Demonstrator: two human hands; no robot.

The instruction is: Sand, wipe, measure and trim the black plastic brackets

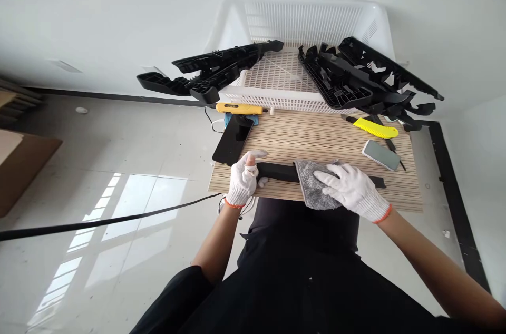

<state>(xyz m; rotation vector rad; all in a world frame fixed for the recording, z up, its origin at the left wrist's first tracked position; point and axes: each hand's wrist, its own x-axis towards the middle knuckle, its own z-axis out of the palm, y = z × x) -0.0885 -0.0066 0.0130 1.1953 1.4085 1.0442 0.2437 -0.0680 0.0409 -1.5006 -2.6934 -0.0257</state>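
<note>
A long black plastic trim piece (pixel 279 172) lies across the front of the slatted wooden board. My left hand (pixel 243 178), in a white knitted glove with an orange cuff, grips its left end, the index finger stretched out and the bare thumb tip showing. Over the middle of the strip lies a grey cloth (pixel 312 189), held under my gloved right hand (pixel 350 189), whose fingers press it down onto the piece. The right end of the strip sticks out beyond that hand. Part of the strip is hidden by the cloth.
Behind the board, a white plastic basket (pixel 304 97) carries several black plastic parts (pixel 336 76) that overhang both sides. On the board are a black phone (pixel 234 139), a yellow electric tool (pixel 239 108), a yellow utility knife (pixel 375 127) and a grey-green block (pixel 381 155). A black cable (pixel 118 219) runs left.
</note>
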